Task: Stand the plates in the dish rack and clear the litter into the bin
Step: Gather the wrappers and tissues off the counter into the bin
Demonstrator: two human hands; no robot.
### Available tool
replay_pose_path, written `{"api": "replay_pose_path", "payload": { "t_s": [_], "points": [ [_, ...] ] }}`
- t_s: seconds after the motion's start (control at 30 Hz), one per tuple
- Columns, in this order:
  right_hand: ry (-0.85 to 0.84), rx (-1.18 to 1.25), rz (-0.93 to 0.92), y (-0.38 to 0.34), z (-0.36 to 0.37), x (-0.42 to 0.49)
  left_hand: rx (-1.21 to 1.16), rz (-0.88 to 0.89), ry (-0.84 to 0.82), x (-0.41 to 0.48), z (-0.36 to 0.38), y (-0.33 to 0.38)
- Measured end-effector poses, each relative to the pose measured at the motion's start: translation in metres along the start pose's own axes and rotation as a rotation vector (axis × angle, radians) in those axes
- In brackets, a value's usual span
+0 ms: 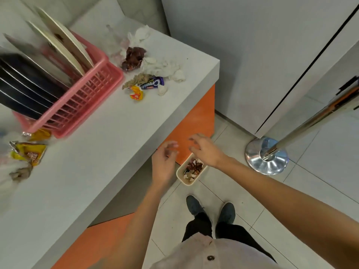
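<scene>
A pink dish rack (81,105) stands on the white counter (108,156) with several plates (64,45) upright in it, dark ones at the left and pale ones at the right. Litter lies beyond it: white tissues (165,69), a dark red wrapper (133,58), a blue wrapper (153,83) and a yellow wrapper (137,93). More yellow wrappers (29,153) lie at the left. A small beige bin (189,182) sits on the floor with scraps inside. My left hand (164,164) and my right hand (206,150) hover above the bin, fingers loosely curled, holding nothing.
The counter's front is orange and its corner juts toward the bin. A chrome post with a round base (266,156) stands on the tiled floor at the right. My shoes (210,209) are just behind the bin. Grey cabinet doors fill the far wall.
</scene>
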State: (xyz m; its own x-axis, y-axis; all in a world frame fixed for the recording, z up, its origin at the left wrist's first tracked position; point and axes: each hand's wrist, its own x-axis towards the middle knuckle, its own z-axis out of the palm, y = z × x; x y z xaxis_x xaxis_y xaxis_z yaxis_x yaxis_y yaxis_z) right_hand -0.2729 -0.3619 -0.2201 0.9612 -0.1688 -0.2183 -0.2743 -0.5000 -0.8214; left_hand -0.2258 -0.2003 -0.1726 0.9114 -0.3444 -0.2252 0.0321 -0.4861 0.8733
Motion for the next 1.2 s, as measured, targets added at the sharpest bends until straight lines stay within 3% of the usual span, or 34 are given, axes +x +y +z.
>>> {"api": "replay_pose_path", "payload": {
  "t_s": [0.2,0.37,0.5,0.67,0.77,0.83,0.97,1.2],
  "points": [
    [0.061,-0.093,-0.117,-0.043,-0.033,0.035,0.27,0.129,0.088,0.047,-0.058,0.03],
    [0.024,-0.227,-0.188,-0.078,-0.044,0.063,0.756,0.056,-0.13,0.087,-0.093,0.025],
    [-0.058,-0.389,-0.137,-0.105,-0.046,0.086,0.958,0.046,-0.196,0.098,-0.096,0.025],
    [-0.117,-0.758,-0.016,-0.131,-0.043,0.115,1.018,0.091,-0.181,0.111,-0.106,0.035],
    [-0.149,-0.866,0.006,-0.145,-0.039,0.127,0.893,0.057,-0.177,0.123,-0.12,0.038],
    [-0.155,-0.888,0.017,-0.151,-0.037,0.133,0.779,0.075,-0.112,0.135,-0.13,0.041],
    [-0.16,-0.91,0.043,-0.158,-0.034,0.14,0.771,0.318,0.042,0.157,-0.14,0.049],
    [-0.146,-0.936,0.091,-0.161,-0.023,0.145,0.925,0.38,-0.088,0.192,-0.127,0.046]
  ]
}}
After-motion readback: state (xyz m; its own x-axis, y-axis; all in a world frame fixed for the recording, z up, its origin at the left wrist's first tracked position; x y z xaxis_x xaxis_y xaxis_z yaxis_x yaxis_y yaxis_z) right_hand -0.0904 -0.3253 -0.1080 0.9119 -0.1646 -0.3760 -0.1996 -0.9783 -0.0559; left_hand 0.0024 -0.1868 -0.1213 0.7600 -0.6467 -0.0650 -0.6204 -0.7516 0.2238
